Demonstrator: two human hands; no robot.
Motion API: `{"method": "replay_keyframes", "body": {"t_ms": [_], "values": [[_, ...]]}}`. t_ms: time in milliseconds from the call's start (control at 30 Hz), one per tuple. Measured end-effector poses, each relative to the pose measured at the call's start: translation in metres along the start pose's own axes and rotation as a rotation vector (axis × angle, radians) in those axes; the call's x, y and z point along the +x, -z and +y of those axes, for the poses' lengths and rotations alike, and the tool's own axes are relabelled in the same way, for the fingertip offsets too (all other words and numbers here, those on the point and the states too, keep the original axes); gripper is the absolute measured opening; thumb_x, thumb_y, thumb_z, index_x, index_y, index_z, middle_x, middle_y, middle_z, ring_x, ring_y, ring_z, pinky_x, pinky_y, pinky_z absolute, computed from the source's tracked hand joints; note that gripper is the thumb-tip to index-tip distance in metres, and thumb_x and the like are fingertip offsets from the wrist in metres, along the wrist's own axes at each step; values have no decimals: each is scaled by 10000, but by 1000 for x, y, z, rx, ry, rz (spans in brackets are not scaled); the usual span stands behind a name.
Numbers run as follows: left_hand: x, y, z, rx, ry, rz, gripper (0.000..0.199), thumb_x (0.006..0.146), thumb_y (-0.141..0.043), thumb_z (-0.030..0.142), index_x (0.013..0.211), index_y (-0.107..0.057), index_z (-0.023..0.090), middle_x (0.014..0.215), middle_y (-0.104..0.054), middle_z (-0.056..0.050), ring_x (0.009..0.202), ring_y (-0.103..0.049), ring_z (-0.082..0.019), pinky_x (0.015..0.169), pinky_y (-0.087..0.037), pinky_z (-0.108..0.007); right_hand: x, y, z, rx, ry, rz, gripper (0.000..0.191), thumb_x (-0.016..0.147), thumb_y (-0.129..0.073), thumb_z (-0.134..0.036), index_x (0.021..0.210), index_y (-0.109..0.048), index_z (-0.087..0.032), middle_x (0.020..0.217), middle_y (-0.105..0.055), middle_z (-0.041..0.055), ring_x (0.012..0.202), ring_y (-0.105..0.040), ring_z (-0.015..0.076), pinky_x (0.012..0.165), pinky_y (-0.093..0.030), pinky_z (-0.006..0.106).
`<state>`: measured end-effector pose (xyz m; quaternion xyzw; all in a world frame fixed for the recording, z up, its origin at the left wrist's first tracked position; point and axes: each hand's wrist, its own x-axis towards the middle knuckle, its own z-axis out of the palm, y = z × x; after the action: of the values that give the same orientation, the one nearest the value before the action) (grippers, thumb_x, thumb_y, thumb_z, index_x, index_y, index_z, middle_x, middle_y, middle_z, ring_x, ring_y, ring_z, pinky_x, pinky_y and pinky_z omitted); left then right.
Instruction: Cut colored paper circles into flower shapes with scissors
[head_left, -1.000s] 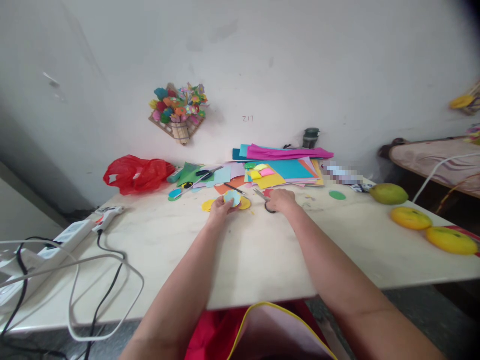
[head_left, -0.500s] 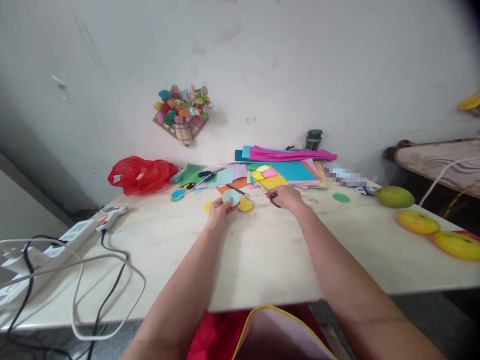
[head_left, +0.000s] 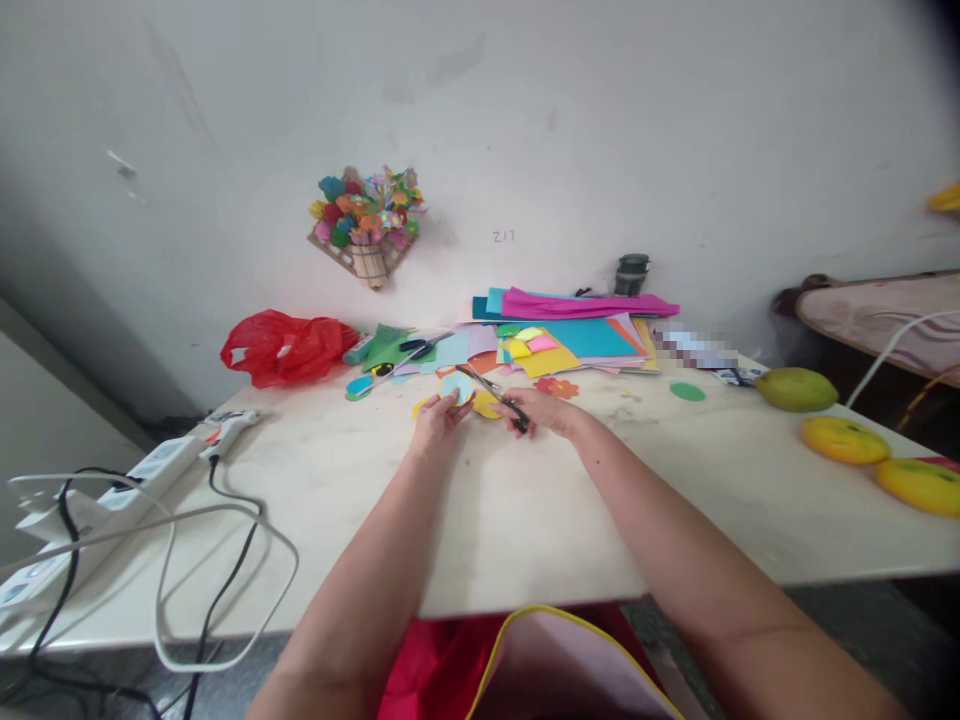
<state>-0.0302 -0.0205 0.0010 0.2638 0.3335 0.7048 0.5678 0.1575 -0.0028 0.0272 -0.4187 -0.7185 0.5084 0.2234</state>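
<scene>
My left hand (head_left: 439, 424) pinches a small light blue paper cutout (head_left: 455, 386) with a scalloped edge, just above the table. My right hand (head_left: 541, 412) is closed on the handles of dark scissors (head_left: 514, 412), whose blades point up and left toward the cutout. Beneath and beside the cutout lie yellow paper pieces (head_left: 486, 404), partly hidden by my fingers and the scissors. An orange-red flower cutout (head_left: 556, 387) rests just beyond my right hand.
Coloured sheets (head_left: 600, 343) and a red plastic bag (head_left: 289, 348) lie along the wall. Other scissors (head_left: 424, 344) rest on green paper. A power strip (head_left: 154, 475) with loose cables is at the left; yellow-green fruits (head_left: 795, 389) sit at the right.
My right hand has moved left with the scissors, bringing them near the blue cutout and uncovering the orange-red flower. My left hand has shifted slightly left with the cutout.
</scene>
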Motion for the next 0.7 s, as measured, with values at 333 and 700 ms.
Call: {"method": "replay_keyframes", "body": {"t_ms": [333, 700], "values": [[-1, 0, -2, 65, 13, -24, 78, 701, -665, 79, 775, -640, 87, 797, -701, -96, 732, -687, -183, 741, -559, -306, 0, -12, 0, 86, 77, -84, 358, 796, -574, -518, 793, -469, -176, 623, -572, -12, 484, -561, 93, 349, -391, 164], [1, 0, -5, 72, 12, -32, 93, 708, -660, 88, 799, -640, 85, 793, -703, -99, 733, -689, -194, 740, -553, -317, 6, -16, 6, 99, 88, -63, 379, 788, -567, -550, 791, -470, -184, 592, -550, -25, 458, -533, 87, 332, -371, 160]]}}
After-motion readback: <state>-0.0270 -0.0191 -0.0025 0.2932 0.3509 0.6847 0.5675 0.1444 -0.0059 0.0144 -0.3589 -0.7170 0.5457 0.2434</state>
